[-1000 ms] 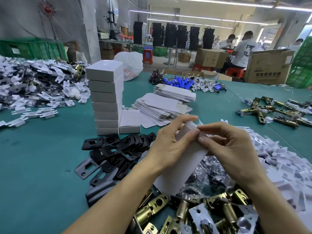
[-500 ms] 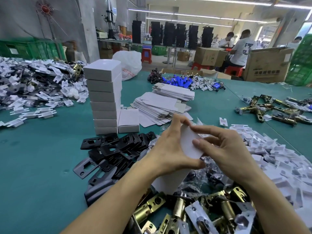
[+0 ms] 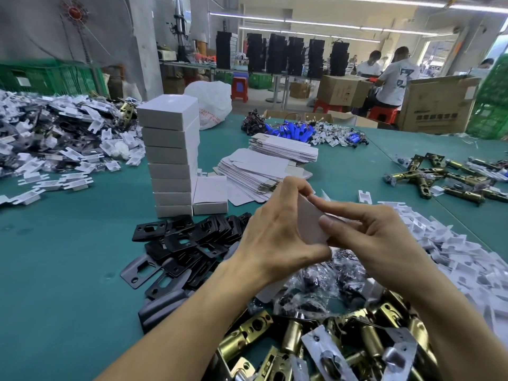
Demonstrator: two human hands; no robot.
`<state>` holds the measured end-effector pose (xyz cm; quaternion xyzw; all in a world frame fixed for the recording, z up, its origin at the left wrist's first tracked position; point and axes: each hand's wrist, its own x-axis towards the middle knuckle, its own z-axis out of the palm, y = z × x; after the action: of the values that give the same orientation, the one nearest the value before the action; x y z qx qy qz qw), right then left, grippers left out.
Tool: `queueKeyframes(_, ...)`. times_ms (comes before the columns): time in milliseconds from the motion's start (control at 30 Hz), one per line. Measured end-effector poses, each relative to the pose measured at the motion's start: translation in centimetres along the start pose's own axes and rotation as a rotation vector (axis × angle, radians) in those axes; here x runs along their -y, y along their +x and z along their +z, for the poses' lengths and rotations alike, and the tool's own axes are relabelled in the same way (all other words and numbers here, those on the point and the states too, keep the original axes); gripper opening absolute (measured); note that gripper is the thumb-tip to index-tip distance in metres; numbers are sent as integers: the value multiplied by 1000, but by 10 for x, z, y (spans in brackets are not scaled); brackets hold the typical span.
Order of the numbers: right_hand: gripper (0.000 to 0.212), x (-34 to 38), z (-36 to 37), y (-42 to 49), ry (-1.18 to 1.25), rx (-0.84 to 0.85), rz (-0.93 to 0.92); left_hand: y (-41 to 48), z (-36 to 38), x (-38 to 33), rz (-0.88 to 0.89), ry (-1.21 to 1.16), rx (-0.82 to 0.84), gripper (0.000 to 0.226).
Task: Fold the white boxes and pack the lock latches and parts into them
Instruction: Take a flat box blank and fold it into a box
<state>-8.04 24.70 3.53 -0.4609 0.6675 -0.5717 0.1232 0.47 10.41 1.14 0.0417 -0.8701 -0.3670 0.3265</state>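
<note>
Both hands hold one white box above the table; my left hand grips its left side, and my right hand pinches its top flap with thumb and fingers. Most of the box is hidden behind the hands. Brass lock latches lie heaped just below my forearms. Black strike plates are piled to the left. Small clear bags of screws sit under my hands. A tall stack of folded white boxes stands behind the plates, with flat box blanks beyond my hands.
White plastic inserts spread along the right; more cover the far left. Further brass latches lie at the right edge. Blue parts and a white bag are at the back. People sit among cardboard cartons beyond the green table.
The box has turned more upright and closer between the hands; my right thumb and fingers now press the top flap down. My left hand has shifted around the box's side.
</note>
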Motion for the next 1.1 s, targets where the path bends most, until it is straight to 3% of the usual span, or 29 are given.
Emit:
queueKeyframes(233, 37, 8, 1, -1, -92, -294, -77, 7, -2, -6, 60, 172, -193, 96)
queueKeyframes(333, 42, 11, -2, 0, -94, -479, -135, 12, -10, -11, -46, -3, -323, 67)
queueKeyframes(400, 52, 13, -1, 1, -95, -539, -175, 17, -18, -15, -291, -306, -246, 58)
queueKeyframes(467, 62, 16, 5, 1, -111, -507, -226, 22, -24, -15, -643, -662, -7, 78)
queueKeyframes(533, 65, 16, 11, 0, -214, -424, -301, 22, -29, -14, -817, -990, 223, 99)
queueKeyframes(600, 62, 13, 15, -1, -342, -351, -374, 21, -30, -14, -813, -1246, 351, 101)
queueKeyframes(700, 55, 11, 21, -2, -448, -255, -415, 21, -31, -16, -784, -1447, 316, 86)
queueKeyframes(767, 62, 9, 25, -3, -481, -152, -339, 22, -30, -17, -798, -1539, 264, 65)
queueKeyframes(867, 69, 8, 24, -3, -472, -30, -221, 21, -29, -17, -800, -1575, 257, 56)
queueKeyframes(1100, 61, 14, 23, -2, -482, 44, -200, 21, -26, -13, -687, -1447, 279, 26)
